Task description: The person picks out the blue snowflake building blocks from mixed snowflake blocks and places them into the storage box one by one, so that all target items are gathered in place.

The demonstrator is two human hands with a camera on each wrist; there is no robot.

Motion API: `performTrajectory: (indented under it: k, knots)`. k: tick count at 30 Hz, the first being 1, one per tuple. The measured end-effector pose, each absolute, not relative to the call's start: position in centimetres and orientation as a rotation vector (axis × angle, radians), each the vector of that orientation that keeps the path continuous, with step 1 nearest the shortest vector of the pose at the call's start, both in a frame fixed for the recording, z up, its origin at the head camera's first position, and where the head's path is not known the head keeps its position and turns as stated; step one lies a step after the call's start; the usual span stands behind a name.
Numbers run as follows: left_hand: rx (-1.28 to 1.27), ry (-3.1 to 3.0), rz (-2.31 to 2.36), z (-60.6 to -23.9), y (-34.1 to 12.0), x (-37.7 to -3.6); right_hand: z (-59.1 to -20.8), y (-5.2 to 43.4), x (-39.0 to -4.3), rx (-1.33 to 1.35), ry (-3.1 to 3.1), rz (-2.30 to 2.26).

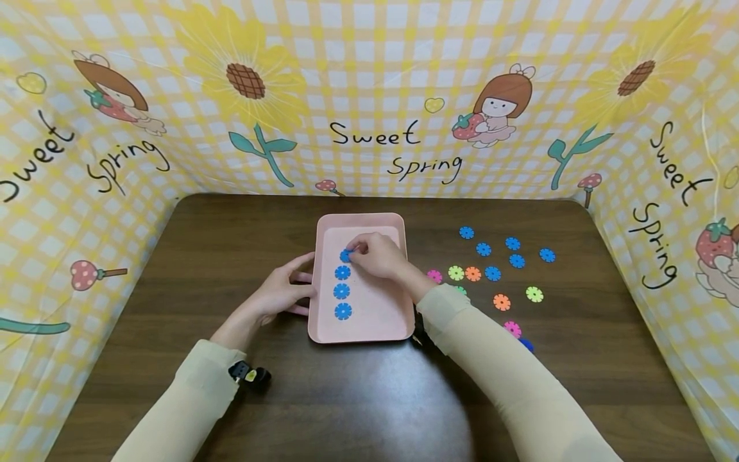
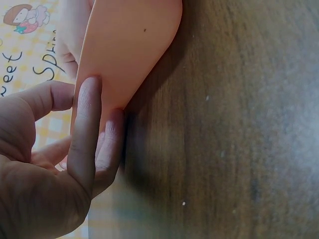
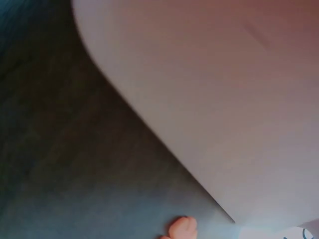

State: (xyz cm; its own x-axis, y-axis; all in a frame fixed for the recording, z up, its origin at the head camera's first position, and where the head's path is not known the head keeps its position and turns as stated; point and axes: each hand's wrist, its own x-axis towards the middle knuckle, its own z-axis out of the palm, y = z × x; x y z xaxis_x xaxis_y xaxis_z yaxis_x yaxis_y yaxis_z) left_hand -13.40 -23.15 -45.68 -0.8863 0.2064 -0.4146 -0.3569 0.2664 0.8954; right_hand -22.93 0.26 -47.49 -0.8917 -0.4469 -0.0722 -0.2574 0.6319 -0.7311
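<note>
In the head view, my right hand (image 1: pixel 378 255) pinches a blue notched plastic disc (image 1: pixel 344 256) over the upper left part of the pink tray (image 1: pixel 375 321). Three more blue discs (image 1: pixel 342 291) lie below it in a column on the tray floor. My left hand (image 1: pixel 280 292) touches the tray's left side. Seen from the left wrist, fingers of the left hand (image 2: pixel 84 134) lie against the outer wall of the tray (image 2: pixel 134 40), and one fingertip meets its rim. The right wrist view shows the tray wall (image 3: pixel 199 99) close up; the pinched disc is out of sight there.
Right of the tray, several loose discs lie on the brown table (image 1: pixel 248 212): blue (image 1: pixel 512 244), orange (image 1: pixel 501 302), yellow-green (image 1: pixel 534 294) and pink (image 1: pixel 512 330). The right forearm partly covers a green disc (image 1: pixel 460 291). A patterned cloth (image 1: pixel 369 83) surrounds the table's back and sides.
</note>
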Motion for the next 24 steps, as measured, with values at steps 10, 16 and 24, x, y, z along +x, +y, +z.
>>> performTrajectory:
  k: [10, 16, 24]
  knots:
    - [-0.151, 2.091, 1.642, -45.6, -23.0, -13.5, -47.2, 0.3, -22.7, -0.586, 2.604, -1.114]
    - [-0.153, 2.094, 1.639, -45.6, -23.0, -13.5, -46.2, 1.0, -22.4, -0.633, 2.600, -1.149]
    - [-0.129, 2.088, 1.661, -45.7, -23.1, -13.4, -44.2, 2.9, -22.2, -0.670, 2.611, -1.192]
